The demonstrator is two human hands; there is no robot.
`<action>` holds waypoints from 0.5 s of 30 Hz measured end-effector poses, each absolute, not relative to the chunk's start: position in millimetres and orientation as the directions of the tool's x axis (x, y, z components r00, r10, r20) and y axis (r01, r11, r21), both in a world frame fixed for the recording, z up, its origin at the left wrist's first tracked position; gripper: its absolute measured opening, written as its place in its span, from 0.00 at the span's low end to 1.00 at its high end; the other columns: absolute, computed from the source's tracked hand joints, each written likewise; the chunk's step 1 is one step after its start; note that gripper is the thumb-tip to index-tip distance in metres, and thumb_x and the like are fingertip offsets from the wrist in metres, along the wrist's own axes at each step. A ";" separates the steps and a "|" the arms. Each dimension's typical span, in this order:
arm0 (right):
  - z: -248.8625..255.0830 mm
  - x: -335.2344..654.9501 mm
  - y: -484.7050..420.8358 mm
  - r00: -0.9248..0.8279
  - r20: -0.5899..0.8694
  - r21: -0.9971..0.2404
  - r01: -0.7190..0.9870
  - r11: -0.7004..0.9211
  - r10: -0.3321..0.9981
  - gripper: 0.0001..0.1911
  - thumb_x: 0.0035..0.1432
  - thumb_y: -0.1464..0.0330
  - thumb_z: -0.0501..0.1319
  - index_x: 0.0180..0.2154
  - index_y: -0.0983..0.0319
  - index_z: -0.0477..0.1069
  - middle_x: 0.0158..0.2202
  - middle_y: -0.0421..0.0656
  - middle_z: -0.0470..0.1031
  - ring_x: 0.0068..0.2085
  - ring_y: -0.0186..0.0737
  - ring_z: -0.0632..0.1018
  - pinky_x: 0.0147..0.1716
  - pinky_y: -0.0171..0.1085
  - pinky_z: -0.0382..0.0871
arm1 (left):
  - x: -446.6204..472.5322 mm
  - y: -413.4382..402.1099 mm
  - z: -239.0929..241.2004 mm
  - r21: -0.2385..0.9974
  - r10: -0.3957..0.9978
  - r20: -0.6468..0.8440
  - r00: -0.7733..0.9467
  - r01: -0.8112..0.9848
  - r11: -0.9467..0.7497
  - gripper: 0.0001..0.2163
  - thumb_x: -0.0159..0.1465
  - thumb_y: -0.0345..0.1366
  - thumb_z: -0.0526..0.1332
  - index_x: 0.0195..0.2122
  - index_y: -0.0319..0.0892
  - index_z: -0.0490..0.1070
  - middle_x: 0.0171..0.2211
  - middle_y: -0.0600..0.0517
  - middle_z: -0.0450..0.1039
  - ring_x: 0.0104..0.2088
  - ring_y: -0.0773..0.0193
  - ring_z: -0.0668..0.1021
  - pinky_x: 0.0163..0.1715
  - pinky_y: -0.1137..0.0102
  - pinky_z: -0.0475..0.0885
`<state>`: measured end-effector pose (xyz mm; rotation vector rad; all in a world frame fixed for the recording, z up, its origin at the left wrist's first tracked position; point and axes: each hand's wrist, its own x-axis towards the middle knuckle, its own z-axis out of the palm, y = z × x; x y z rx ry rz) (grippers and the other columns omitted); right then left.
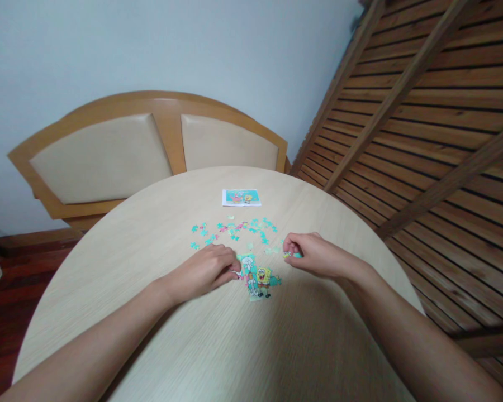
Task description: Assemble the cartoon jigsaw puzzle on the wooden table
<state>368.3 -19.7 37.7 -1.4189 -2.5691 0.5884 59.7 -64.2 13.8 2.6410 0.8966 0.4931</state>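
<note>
A partly joined jigsaw puzzle (250, 276) lies flat on the table, showing a tall pale-green cartoon figure and a square yellow one. My left hand (212, 268) is at its left edge, thumb and fingers pinched on a small puzzle piece (236, 273) mostly hidden by the fingertips. To the right of the joined part, my right hand (308, 251) is curled, with a small yellow and white puzzle piece (287, 254) at its fingertips. Loose turquoise and pink pieces (235, 229) are scattered just beyond both hands.
A small picture sheet (242, 197) with cartoon figures lies beyond the loose pieces. The round wooden table (121, 262) has a padded wooden bench back (104, 159) behind it. A slatted wooden panel (436, 139) slopes along the right side.
</note>
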 end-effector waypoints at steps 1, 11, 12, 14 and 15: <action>38.0 368.1 -20.1 -0.544 -0.052 -0.410 0.776 0.478 0.838 0.07 0.57 0.67 0.63 0.38 0.61 0.74 0.31 0.41 0.77 0.32 0.39 0.75 0.35 0.37 0.63 | 60.0 -64.4 13.4 0.388 0.632 0.219 0.744 0.528 -0.756 0.08 0.74 0.39 0.57 0.41 0.42 0.73 0.36 0.50 0.75 0.39 0.58 0.76 0.41 0.64 0.68; 37.3 367.1 -21.5 -0.568 -0.031 -0.467 0.736 0.490 0.823 0.05 0.57 0.67 0.63 0.36 0.61 0.73 0.29 0.40 0.77 0.30 0.37 0.75 0.33 0.35 0.63 | 64.0 -66.7 14.7 0.379 0.643 0.221 0.733 0.543 -0.749 0.08 0.74 0.39 0.57 0.41 0.42 0.72 0.37 0.50 0.75 0.39 0.58 0.76 0.42 0.63 0.67; 37.9 366.0 -22.2 -0.571 -0.023 -0.464 0.734 0.497 0.821 0.04 0.57 0.68 0.63 0.36 0.61 0.73 0.29 0.40 0.77 0.30 0.37 0.75 0.33 0.35 0.63 | 64.3 -66.8 14.7 0.378 0.644 0.219 0.733 0.544 -0.749 0.08 0.74 0.39 0.57 0.41 0.42 0.72 0.37 0.50 0.75 0.39 0.58 0.76 0.42 0.63 0.67; 39.4 362.8 -24.0 -0.574 0.000 -0.464 0.725 0.508 0.819 0.03 0.58 0.69 0.62 0.35 0.61 0.73 0.29 0.40 0.76 0.30 0.37 0.75 0.33 0.35 0.64 | 64.6 -66.9 14.3 0.372 0.643 0.215 0.735 0.547 -0.750 0.09 0.74 0.39 0.57 0.41 0.42 0.72 0.37 0.50 0.75 0.39 0.58 0.76 0.42 0.63 0.67; 40.0 360.5 -25.2 -0.574 0.015 -0.473 0.717 0.512 0.819 0.03 0.59 0.69 0.61 0.36 0.61 0.73 0.29 0.40 0.76 0.30 0.37 0.75 0.33 0.35 0.64 | 64.6 -66.9 14.0 0.368 0.641 0.215 0.737 0.547 -0.752 0.09 0.74 0.39 0.57 0.41 0.42 0.72 0.37 0.50 0.75 0.39 0.58 0.76 0.42 0.63 0.67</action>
